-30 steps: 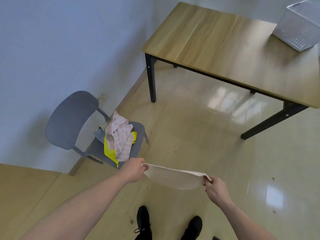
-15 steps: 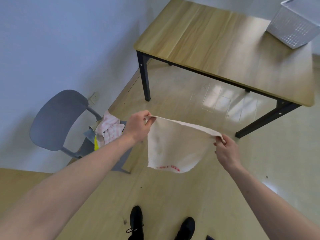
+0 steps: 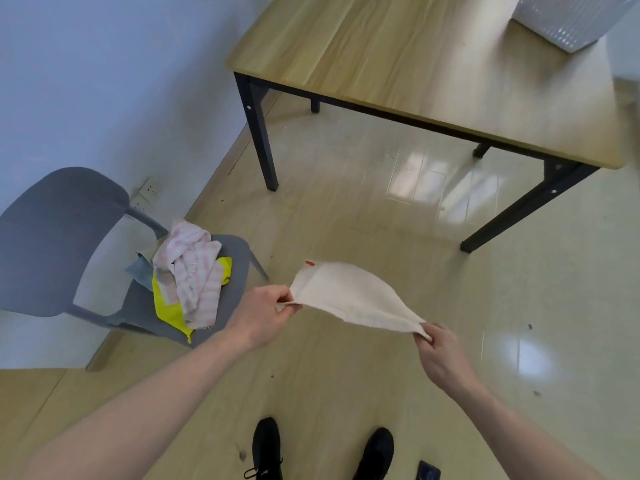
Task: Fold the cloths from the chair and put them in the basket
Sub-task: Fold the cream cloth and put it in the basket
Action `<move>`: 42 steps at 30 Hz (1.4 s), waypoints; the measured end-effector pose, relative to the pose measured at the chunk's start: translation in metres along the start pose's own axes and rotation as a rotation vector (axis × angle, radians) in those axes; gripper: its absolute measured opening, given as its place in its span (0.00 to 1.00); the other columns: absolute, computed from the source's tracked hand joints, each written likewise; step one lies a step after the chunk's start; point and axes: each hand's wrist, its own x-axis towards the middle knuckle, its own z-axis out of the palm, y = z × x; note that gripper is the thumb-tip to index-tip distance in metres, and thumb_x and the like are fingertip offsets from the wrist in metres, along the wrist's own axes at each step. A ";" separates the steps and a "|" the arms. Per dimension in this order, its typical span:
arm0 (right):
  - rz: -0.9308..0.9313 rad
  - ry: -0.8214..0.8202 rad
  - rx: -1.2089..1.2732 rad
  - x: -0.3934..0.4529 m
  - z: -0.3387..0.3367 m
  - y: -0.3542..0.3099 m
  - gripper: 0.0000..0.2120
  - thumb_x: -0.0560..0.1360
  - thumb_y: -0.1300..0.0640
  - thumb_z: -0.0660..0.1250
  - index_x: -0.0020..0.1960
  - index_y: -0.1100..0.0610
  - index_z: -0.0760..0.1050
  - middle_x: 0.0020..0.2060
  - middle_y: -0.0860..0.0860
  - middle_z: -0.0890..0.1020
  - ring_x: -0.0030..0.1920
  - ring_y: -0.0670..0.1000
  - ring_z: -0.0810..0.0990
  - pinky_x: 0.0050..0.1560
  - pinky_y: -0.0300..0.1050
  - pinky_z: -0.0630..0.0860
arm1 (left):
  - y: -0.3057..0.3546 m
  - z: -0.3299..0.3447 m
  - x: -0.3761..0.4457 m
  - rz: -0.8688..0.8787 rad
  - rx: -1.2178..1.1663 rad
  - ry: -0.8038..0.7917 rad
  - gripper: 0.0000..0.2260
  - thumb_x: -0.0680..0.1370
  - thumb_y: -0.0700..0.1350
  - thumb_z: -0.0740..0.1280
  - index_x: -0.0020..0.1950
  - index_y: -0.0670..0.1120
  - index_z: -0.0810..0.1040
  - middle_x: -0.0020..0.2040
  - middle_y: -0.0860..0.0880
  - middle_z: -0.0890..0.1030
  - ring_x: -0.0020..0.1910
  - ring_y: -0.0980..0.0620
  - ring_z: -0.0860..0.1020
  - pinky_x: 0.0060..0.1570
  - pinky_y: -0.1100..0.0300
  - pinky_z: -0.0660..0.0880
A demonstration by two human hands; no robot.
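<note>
Both hands, left hand and right hand, pinch with their fingers a soft cream cloth stretched beside the grey moulded chair heaped with crumpled cloths.

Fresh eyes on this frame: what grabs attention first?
The cream cloth stretched in mid-air between the left hand and right hand, each pinching a corner, low in the centre. Next, the heap of pink-striped and yellow cloths on the grey chair at left. The white basket sits on the wooden table, top right.
</note>
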 end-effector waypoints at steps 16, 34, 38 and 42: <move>0.014 -0.306 -0.243 0.113 0.263 0.247 0.13 0.81 0.58 0.63 0.39 0.48 0.78 0.40 0.45 0.80 0.40 0.48 0.77 0.37 0.39 0.67 | -0.218 0.339 0.067 -0.004 0.246 -0.492 0.13 0.80 0.59 0.65 0.40 0.53 0.74 0.36 0.56 0.76 0.37 0.54 0.75 0.34 0.56 0.67; -0.087 -0.055 -0.317 0.365 0.354 0.316 0.12 0.84 0.52 0.54 0.46 0.54 0.70 0.36 0.53 0.84 0.39 0.57 0.84 0.44 0.57 0.80 | -0.305 0.461 0.273 0.058 0.105 -0.029 0.10 0.80 0.47 0.55 0.41 0.48 0.69 0.33 0.49 0.76 0.33 0.47 0.75 0.34 0.48 0.70; -0.097 -0.010 -0.373 0.408 0.357 0.316 0.09 0.83 0.56 0.55 0.46 0.55 0.69 0.43 0.59 0.84 0.45 0.61 0.83 0.47 0.58 0.79 | -0.306 0.471 0.306 0.061 0.086 0.048 0.10 0.80 0.45 0.56 0.38 0.48 0.65 0.30 0.49 0.72 0.31 0.46 0.70 0.30 0.53 0.63; -0.080 0.023 -0.363 0.440 0.364 0.315 0.11 0.84 0.54 0.55 0.43 0.55 0.67 0.46 0.62 0.84 0.48 0.64 0.83 0.47 0.56 0.77 | -0.313 0.480 0.334 0.045 0.132 0.109 0.09 0.80 0.45 0.56 0.40 0.48 0.66 0.33 0.50 0.73 0.32 0.49 0.70 0.30 0.54 0.62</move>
